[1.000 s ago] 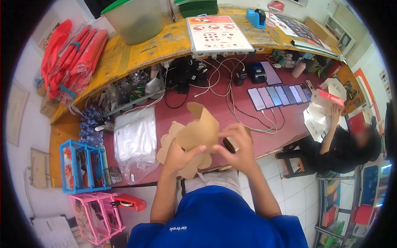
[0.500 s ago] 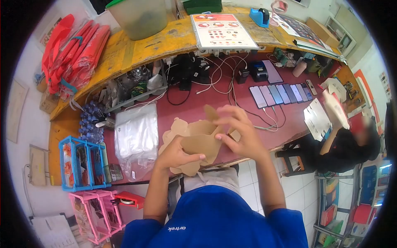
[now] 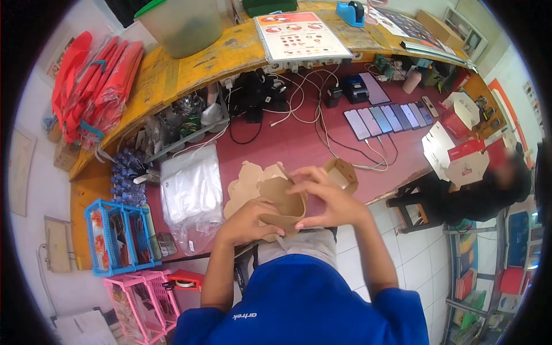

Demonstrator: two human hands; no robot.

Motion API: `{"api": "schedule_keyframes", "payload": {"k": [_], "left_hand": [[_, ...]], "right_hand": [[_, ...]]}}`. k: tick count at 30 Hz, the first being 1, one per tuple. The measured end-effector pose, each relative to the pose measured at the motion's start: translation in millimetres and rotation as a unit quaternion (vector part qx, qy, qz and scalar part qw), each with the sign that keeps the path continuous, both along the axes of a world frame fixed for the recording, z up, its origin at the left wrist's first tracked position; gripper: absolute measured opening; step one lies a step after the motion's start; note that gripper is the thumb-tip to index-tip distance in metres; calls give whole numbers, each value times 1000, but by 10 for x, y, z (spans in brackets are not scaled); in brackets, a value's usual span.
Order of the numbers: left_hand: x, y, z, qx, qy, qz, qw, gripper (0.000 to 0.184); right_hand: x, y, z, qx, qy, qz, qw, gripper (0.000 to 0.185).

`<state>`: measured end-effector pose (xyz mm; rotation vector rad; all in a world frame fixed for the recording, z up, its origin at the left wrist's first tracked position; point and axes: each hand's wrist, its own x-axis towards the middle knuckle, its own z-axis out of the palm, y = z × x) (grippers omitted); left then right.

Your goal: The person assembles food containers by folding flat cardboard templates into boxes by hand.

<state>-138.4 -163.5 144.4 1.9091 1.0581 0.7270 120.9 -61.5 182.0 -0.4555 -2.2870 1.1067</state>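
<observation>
A brown cardboard food box (image 3: 280,197), partly folded with its walls standing, is between my two hands at the near table edge. My left hand (image 3: 250,221) grips its near left wall, with the thumb in front and the fingers inside. My right hand (image 3: 330,198) curves around the right side, fingertips at the upper rim and thumb low at the near corner. Flat brown cardboard blanks (image 3: 244,181) with scalloped edges lie under and behind the box. Just beyond my right hand stands another open brown box (image 3: 341,174).
A stack of clear plastic bags (image 3: 191,187) lies left, beside a blue basket (image 3: 121,236). Several phones (image 3: 388,121) and white cables (image 3: 371,164) are at the right back. A co-worker (image 3: 480,201) sits at right, near white-and-red boxes (image 3: 460,118). A yellow shelf (image 3: 241,49) overhangs the back.
The upright flap by my right fingers has gone down, and the box's walls now form a rounder shape. Both hands are still on it. At right, the co-worker's white-and-red box has opened out.
</observation>
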Motion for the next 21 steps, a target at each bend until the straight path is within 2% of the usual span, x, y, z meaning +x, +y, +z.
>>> {"api": "schedule_keyframes", "payload": {"k": [1,2,5,6,8,9,11,12,14,15,16,17,18,21], "left_hand": [[-54,-38,-55,-2,19,8,1000,37],[-97,-64,-64,-3,39,16,999,38],[-192,-38,26,0,46,52,998,44],[-176,-39,101,1,44,49,998,44],[-133,-62,290,-14,-102,127,987,47],[-110,-34,338,-15,-101,126,987,47],[-11,-8,395,9,-178,188,966,41],[58,-32,444,6,-179,192,965,41],[199,-37,557,-52,-48,137,988,29],[258,-52,570,-89,-68,183,977,19],[279,-61,520,-83,-67,184,977,19],[291,-71,406,-82,-123,218,965,17],[301,-68,296,-81,-179,251,948,14],[357,-74,71,-49,-247,271,929,13]], "right_hand": [[46,33,11,31,-31,19,999,47],[77,68,9,29,-31,15,999,47],[111,86,98,11,-38,-4,999,27],[96,49,141,11,-39,-7,999,27],[55,-19,202,49,-52,-12,997,27],[12,-46,240,49,-51,-14,997,27],[-75,-142,279,68,-85,-11,994,26],[-119,-177,277,65,-86,-7,994,26],[-216,-185,303,88,-49,-34,994,30],[-262,-195,306,93,-48,-31,994,30],[-298,-230,286,84,-26,-87,992,33],[-321,-276,250,72,-4,-144,987,36],[-336,-315,179,75,-3,-146,986,36],[-363,-446,-35,100,4,-192,976,42]]}}
